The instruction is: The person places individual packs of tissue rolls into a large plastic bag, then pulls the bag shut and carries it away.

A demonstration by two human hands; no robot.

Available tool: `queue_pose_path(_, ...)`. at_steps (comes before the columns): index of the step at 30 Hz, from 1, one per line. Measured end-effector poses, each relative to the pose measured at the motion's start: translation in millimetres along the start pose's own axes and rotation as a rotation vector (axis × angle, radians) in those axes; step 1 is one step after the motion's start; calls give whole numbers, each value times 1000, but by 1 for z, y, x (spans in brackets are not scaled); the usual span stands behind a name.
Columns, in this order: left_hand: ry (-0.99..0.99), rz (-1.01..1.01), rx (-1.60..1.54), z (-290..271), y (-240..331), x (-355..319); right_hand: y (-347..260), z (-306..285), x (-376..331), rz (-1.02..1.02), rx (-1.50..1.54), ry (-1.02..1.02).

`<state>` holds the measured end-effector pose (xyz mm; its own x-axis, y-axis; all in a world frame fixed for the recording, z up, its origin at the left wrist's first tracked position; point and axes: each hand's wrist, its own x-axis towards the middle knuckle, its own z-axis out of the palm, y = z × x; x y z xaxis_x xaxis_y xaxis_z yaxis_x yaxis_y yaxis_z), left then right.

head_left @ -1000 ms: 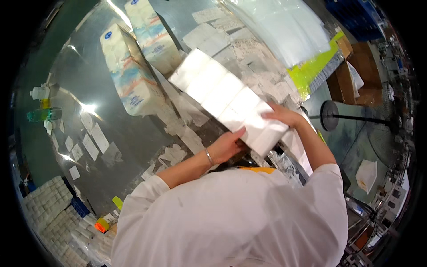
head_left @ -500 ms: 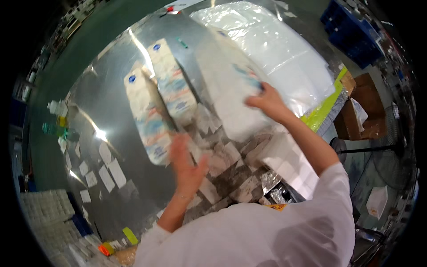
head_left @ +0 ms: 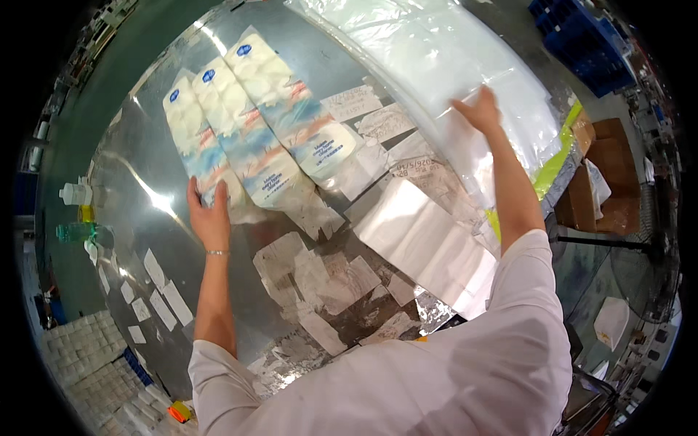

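Three long, soft white packs with blue and red print lie side by side on the metal table: a left pack, a middle pack and a right pack. My left hand, thumb and fingers spread, rests at the near end of the left pack. Over a broad stack of clear plastic bags on the right, my right hand is empty, its thumb apart from the fingers. Whether it touches the plastic I cannot tell.
A white folded sheet lies before me, near scattered paper labels stuck to the metal table. Bottles stand beyond the left edge. On the right are a cardboard box and blue crates.
The third pack, beside my right hand earlier, now lies against the other two, which have also closed up. My left hand has moved left, my right hand up and right over the plastic.
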<state>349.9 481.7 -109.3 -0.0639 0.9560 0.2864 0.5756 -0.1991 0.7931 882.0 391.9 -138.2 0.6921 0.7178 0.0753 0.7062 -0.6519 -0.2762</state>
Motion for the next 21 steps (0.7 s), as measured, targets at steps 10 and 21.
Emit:
queue_pose_path(10,-82,22,-89,1,2,-3,65,13,-38,-283,-316,201)
queue_pose_path(21,-436,-282,-499,-75,65,-113,-41,-208,-51,-294,90,508)
